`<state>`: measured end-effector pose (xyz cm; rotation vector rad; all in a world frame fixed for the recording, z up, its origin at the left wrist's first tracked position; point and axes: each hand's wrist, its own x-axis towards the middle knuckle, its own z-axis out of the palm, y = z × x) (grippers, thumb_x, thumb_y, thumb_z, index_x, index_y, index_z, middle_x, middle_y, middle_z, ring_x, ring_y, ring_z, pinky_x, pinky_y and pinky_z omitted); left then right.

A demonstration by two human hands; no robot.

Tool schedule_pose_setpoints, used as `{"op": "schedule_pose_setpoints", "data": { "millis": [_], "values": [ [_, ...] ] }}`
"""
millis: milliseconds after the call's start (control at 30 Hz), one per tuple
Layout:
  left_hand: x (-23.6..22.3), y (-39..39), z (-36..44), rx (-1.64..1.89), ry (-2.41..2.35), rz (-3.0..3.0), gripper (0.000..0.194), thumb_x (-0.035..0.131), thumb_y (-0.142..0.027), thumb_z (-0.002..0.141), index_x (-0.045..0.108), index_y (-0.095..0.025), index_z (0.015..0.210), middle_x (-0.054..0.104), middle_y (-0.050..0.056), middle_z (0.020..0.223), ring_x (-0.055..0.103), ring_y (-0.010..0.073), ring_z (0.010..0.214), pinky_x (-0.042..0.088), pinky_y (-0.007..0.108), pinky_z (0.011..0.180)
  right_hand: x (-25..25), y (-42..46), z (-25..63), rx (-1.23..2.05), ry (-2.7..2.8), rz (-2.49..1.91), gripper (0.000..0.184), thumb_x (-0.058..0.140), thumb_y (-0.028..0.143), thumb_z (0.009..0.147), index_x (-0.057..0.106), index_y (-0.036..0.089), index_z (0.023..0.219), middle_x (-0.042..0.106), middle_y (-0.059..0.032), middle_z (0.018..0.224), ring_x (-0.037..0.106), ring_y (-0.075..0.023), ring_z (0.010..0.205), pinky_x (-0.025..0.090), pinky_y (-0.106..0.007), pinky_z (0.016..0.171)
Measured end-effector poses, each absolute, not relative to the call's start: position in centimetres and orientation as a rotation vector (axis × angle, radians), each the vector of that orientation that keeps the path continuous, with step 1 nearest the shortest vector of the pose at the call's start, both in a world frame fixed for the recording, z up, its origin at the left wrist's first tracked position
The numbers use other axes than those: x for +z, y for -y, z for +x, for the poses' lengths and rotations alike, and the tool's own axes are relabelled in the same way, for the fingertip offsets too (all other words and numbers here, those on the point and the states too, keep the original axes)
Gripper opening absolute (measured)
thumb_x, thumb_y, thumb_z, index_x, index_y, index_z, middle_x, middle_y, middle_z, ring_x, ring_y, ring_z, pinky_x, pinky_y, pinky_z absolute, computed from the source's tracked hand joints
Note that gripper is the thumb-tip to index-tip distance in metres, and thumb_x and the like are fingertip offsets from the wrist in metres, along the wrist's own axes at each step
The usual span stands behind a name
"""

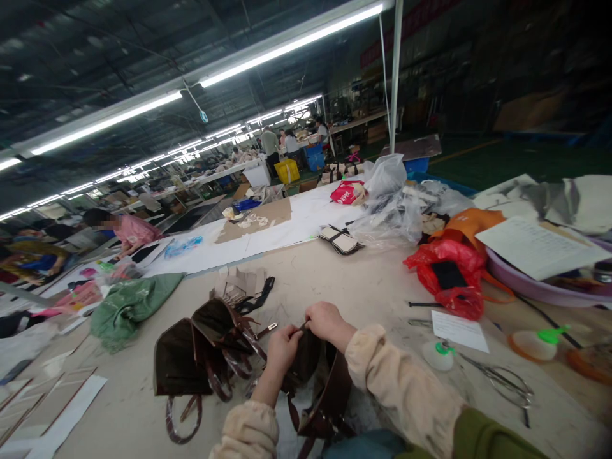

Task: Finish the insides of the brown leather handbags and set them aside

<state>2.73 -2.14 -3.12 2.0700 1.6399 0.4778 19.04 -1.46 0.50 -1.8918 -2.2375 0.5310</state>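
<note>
My left hand [282, 352] and right hand [329, 324] each pinch the upper edge of the dark brown bag [335, 387], located directly before my body. Other brown bags [179, 360] limit room on the left. Bare tabletop [363, 280] extends forward of my knuckles; scissors [504, 380] lie right, beyond my sleeve [399, 373].

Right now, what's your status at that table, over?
Left hand, right hand: both pinching edge of brown bag. Bag: close to the body. Other bags: near, on the left.
</note>
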Motion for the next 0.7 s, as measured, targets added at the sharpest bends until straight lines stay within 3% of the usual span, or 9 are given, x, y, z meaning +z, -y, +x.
{"op": "schedule_pose_setpoints", "data": {
  "millis": [233, 433, 600, 700],
  "values": [
    [-3.0, 1.8, 2.3, 0.476, -1.615, 2.015, 0.020, 0.051, -0.032, 0.076, 0.064, -0.017, 0.075, 0.064, 0.000, 0.067, 0.056, 0.0129, 0.065, 0.038, 0.022, 0.062, 0.5, 1.8, 19.4, 0.531, 2.232, -1.854, 0.027, 0.054, 0.031, 0.068, 0.067, 0.026, 0.091, 0.069, -0.0057, 0.085, 0.062, -0.0199, 0.083, 0.044, -0.025, 0.067],
    [-1.9, 1.9, 1.2, 0.361, -1.372, 1.970, 0.025, 0.055, -0.024, 0.071, 0.064, -0.019, 0.093, 0.067, 0.000, 0.081, 0.058, 0.0143, 0.076, 0.041, 0.021, 0.067, 0.3, 1.8, 19.8, 0.552, 2.228, -1.824, 0.035, 0.059, 0.035, 0.066, 0.063, 0.027, 0.100, 0.067, -0.0051, 0.092, 0.060, -0.0205, 0.088, 0.043, -0.026, 0.070],
    [-2.1, 1.9, 0.2, 0.201, -1.511, 2.126, 0.019, 0.050, -0.028, 0.076, 0.065, -0.018, 0.078, 0.064, -0.001, 0.069, 0.056, 0.0130, 0.069, 0.038, 0.021, 0.064, 0.1, 1.7, 19.6, 0.578, 2.140, -1.867, 0.043, 0.062, 0.036, 0.066, 0.056, 0.026, 0.107, 0.066, -0.0034, 0.091, 0.059, -0.0182, 0.086, 0.041, -0.025, 0.069],
    [-2.4, 1.8, 0.0, 0.178, -1.584, 2.165, 0.023, 0.046, -0.032, 0.080, 0.063, -0.018, 0.072, 0.061, -0.001, 0.064, 0.054, 0.0115, 0.065, 0.035, 0.020, 0.061, 0.1, 1.8, 19.7, 0.566, 2.180, -1.836, 0.029, 0.061, 0.037, 0.068, 0.061, 0.026, 0.095, 0.067, -0.0009, 0.084, 0.060, -0.0166, 0.080, 0.039, -0.023, 0.063]
  ]
}}
